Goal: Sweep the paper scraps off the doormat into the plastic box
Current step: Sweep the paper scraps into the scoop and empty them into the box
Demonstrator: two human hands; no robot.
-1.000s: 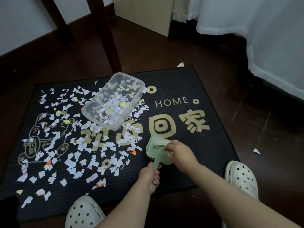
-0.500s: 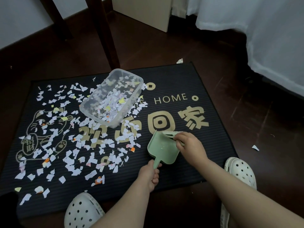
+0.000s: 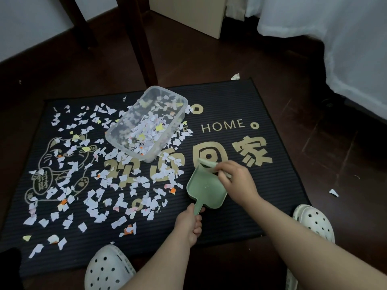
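Gripping dustpan [image 3: 206,190] — right hand [image 3: 238,181] holds brush [image 3: 207,163].

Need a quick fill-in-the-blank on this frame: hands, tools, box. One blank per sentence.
1. The left hand grips the dustpan by its ____.
2. The right hand holds a small green ____ at the dustpan's front edge.
3. The plastic box stands on the ____.
4. Most loose paper scraps lie to the dustpan's ____.
Missing: handle; brush; doormat; left.
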